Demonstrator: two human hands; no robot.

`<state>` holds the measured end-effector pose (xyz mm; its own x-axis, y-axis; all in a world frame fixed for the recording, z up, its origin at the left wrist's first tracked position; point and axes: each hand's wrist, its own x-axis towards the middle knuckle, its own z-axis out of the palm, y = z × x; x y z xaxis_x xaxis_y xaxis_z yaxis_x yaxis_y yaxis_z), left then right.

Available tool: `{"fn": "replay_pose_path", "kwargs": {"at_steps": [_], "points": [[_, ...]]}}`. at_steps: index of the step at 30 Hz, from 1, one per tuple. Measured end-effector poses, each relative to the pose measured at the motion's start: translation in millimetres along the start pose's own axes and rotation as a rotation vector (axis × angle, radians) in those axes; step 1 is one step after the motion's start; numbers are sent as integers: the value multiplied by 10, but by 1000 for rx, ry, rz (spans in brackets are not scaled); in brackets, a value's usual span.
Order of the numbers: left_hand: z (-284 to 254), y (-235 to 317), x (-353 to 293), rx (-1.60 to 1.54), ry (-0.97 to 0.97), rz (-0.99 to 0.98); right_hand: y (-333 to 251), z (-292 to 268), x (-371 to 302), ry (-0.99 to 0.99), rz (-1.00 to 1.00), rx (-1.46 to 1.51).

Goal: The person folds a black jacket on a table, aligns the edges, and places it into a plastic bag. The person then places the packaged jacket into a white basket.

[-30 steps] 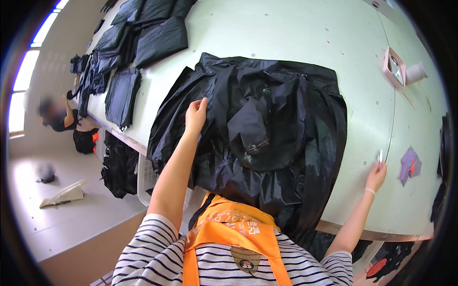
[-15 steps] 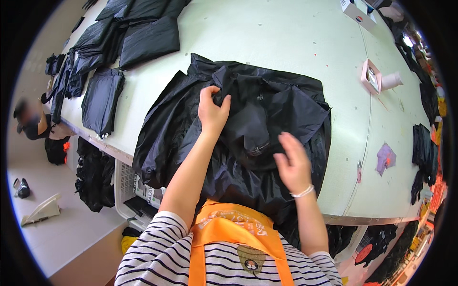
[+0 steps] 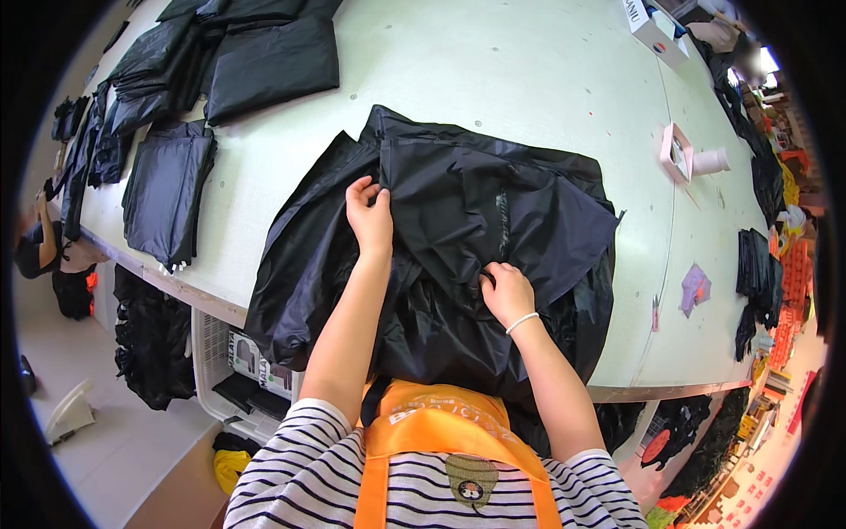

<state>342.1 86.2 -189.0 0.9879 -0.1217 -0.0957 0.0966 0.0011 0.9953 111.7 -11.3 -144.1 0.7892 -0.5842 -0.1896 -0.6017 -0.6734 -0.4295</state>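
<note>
A large black garment (image 3: 493, 220) of thin shiny fabric lies spread on the pale green table (image 3: 493, 79), its near part hanging over the front edge. My left hand (image 3: 370, 216) grips a fold of it near the upper left of the pile. My right hand (image 3: 507, 291) pinches the fabric lower down, near the middle, with a white band on the wrist. A flat panel of the garment with a seam or zip line lies between and above both hands.
Folded black pieces (image 3: 273, 62) are stacked at the far left, and another (image 3: 167, 189) lies near the left edge. A pink tape holder with a white roll (image 3: 692, 159), a box (image 3: 656, 31) and purple scraps (image 3: 694, 289) sit right. A person (image 3: 40, 247) crouches far left.
My right hand came in from the table's right edge onto the garment. My left hand shifted from the garment's left edge toward its top, and the fabric has been folded over into a flatter panel.
</note>
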Motion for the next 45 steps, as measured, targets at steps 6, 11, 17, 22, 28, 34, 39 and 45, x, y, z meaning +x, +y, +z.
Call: {"fn": "replay_pose_path", "kwargs": {"at_steps": [6, 11, 17, 22, 28, 34, 39, 45], "points": [[-228, 319, -438, -234, -195, -513, 9, 9, 22, -4, 42, 83], [-463, 452, -1042, -256, -579, -645, 170, -65, 88, -95, 190, 531], [-279, 324, -1376, -338, -575, -821, 34, -525, 289, -211, 291, 1022], [-344, 230, -1187, -267, -516, -890, 187, -499, 182, -315, 269, 848], [-130, 197, -296, -457, -417, -910, 562, -832, -45, 183, 181, 992], [118, -245, 425, -506, -390, -915, 3555, -1178, -589, 557, 825, -121], [443, 51, 370, -441, -228, -944, 4706, -806, -1446, 503, 775, -243], [433, 277, 319, -438, -179, -498, 4405, -808, -1214, 671, 778, 66]]}}
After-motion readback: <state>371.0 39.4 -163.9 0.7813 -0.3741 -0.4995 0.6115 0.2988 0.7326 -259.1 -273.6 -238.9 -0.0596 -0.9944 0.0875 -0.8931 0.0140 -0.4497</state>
